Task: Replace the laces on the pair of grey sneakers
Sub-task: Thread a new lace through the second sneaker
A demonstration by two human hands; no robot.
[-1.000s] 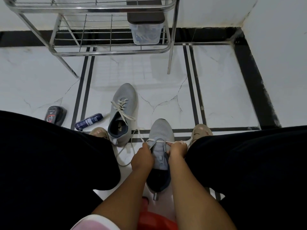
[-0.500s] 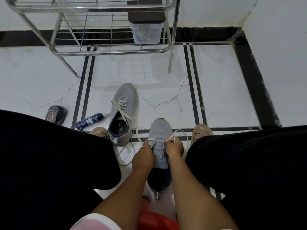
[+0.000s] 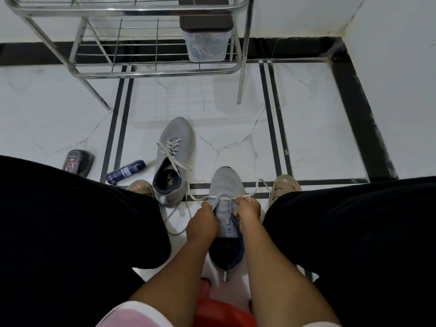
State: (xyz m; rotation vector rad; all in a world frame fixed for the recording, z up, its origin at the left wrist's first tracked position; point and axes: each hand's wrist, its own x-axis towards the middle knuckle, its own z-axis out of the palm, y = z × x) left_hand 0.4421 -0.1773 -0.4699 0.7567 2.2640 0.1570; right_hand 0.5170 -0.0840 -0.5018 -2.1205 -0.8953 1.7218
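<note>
- The near sneaker (image 3: 227, 208) stands on the floor (image 3: 224, 128) between the person's knees, heel toward the person and toe pointing away, its long axis running near to far.
- The left hand (image 3: 201, 223) has its grip curled against the shoe's left side, apparently holding the lace (image 3: 220, 197) there; the right hand (image 3: 246, 208) pinches the other run of lace at the right eyelets.
- To do this step well, I'd draw both ends evenly so the bottom bar lies flat (no twist), then cross to the next eyelets.
- The far sneaker (image 3: 174, 159) lies just beyond to the left, already laced, ends loose, toe also pointing away and tilted slightly right.
</note>
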